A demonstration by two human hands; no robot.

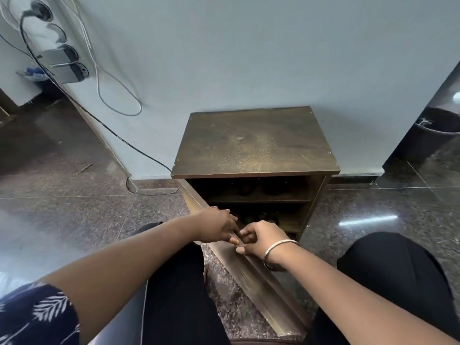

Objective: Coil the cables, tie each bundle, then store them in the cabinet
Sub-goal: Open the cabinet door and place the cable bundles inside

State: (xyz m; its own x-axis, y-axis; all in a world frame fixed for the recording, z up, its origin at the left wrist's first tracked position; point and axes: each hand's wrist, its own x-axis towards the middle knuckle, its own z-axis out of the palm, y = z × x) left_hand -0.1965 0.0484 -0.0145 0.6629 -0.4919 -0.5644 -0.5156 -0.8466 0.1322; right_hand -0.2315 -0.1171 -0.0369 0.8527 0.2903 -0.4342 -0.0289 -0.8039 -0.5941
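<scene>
Cables for storing are not clearly visible at the hands: the left hand (219, 226) and right hand (258, 236) meet at centre frame, fingertips together over the top edge of the open cabinet door (258, 277), which runs from lower right up toward the cabinet (254, 143). Right fingers are curled, possibly pinching something small (a tie or cable end; cannot tell); left fingers extend toward them. Both hands sit equally near the lower shelf (286, 224) just beyond. Dark rounded shapes on both shelves may be stored bundles, too shadowed to confirm. Loose wall cables (117, 95) hang at upper left.
</scene>
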